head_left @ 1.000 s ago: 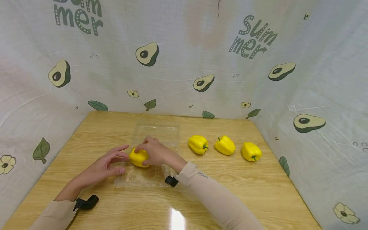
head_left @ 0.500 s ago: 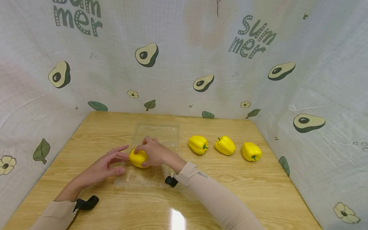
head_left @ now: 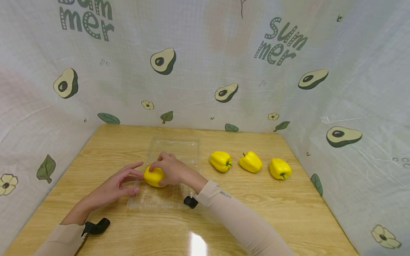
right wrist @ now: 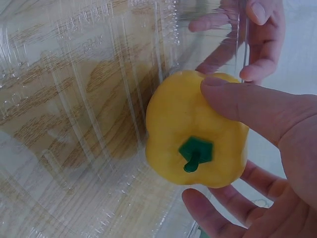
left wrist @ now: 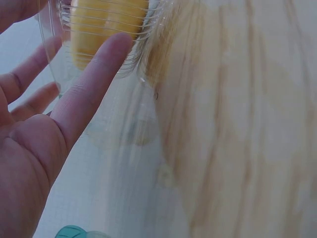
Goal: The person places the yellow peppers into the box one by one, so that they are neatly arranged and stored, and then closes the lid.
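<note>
My right hand (head_left: 174, 170) grips a yellow bell pepper (head_left: 154, 177) inside a clear plastic clamshell box (head_left: 160, 205), at the box's left side. In the right wrist view the thumb presses on the pepper (right wrist: 178, 114) and the fingers curl along its far side; its green stem faces the camera. My left hand (head_left: 113, 185) is beside the box's left wall, fingers mostly straight. From the left wrist, one finger reaches up to the ribbed plastic wall (left wrist: 104, 22), with the pepper showing through it.
To the right of the box, three more yellow bell peppers lie in a row: one nearest the box (head_left: 221, 161), a middle one (head_left: 251, 162) and a far right one (head_left: 280, 169). The box's lid (head_left: 176, 145) lies folded back. A printed cloth (head_left: 192, 71) hangs around the wooden table (head_left: 243, 213).
</note>
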Tool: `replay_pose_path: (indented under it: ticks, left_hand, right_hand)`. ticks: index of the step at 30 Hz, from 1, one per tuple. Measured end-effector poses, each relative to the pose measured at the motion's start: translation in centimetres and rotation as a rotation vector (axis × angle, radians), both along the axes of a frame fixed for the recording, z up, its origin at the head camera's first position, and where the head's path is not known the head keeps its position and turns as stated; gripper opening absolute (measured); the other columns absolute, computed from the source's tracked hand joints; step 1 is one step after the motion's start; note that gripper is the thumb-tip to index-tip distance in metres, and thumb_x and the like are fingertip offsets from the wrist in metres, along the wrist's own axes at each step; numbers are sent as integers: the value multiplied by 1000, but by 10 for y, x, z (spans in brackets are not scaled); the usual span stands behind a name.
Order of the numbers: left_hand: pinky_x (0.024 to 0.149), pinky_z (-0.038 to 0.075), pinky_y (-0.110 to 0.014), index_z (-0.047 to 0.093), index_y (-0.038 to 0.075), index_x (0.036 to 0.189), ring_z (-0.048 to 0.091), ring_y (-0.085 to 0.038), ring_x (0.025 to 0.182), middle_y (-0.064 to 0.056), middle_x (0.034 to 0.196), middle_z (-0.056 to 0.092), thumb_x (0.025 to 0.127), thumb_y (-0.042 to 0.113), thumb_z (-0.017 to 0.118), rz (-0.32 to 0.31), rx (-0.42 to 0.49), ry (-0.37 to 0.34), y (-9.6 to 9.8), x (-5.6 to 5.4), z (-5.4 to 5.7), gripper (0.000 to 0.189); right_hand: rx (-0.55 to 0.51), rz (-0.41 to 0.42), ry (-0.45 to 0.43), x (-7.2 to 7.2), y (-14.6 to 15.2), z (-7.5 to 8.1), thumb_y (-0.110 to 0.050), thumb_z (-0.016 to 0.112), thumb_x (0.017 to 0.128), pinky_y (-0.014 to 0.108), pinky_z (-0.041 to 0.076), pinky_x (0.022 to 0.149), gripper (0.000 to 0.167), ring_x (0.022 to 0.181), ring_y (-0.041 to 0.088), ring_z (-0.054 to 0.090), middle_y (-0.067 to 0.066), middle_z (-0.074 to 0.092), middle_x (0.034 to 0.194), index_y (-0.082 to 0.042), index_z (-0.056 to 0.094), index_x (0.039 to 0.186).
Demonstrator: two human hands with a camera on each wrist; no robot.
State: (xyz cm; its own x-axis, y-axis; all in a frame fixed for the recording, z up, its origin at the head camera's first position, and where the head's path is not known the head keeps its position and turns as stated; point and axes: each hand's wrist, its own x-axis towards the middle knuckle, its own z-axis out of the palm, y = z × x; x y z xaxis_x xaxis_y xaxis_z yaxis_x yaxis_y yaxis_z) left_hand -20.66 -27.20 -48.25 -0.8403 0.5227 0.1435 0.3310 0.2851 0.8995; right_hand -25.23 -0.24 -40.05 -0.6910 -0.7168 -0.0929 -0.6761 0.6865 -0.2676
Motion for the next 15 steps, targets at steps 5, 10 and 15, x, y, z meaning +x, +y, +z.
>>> replay_pose_path:
  ticks: [5, 10, 15]
  left_hand:
    - [99, 54, -22, 62, 12, 135, 52, -57, 135, -21, 173, 20, 101, 6, 72, 2, 1, 6, 0, 1, 0, 36]
    - [99, 54, -21, 62, 12, 135, 52, -57, 135, -21, 173, 20, 101, 5, 72, -1, 1, 9, 1, 1, 1, 36]
    - [100, 53, -21, 62, 9, 135, 51, -57, 135, -21, 173, 20, 101, 5, 72, -2, 6, 7, 1, 1, 0, 36]
  right_hand:
    - [-7, 13, -14, 1, 2, 3, -29, 89, 89, 30, 51, 95, 53, 120, 23, 50, 3, 52, 141, -29, 70, 139]
    - [-9, 22, -29, 2, 6, 7, -30, 88, 90, 32, 53, 95, 56, 125, 25, 49, 3, 50, 146, -30, 67, 142]
    - [-9, 15, -45, 3, 15, 16, -32, 85, 94, 34, 52, 101, 57, 133, 27, 47, 4, 47, 154, -29, 64, 147]
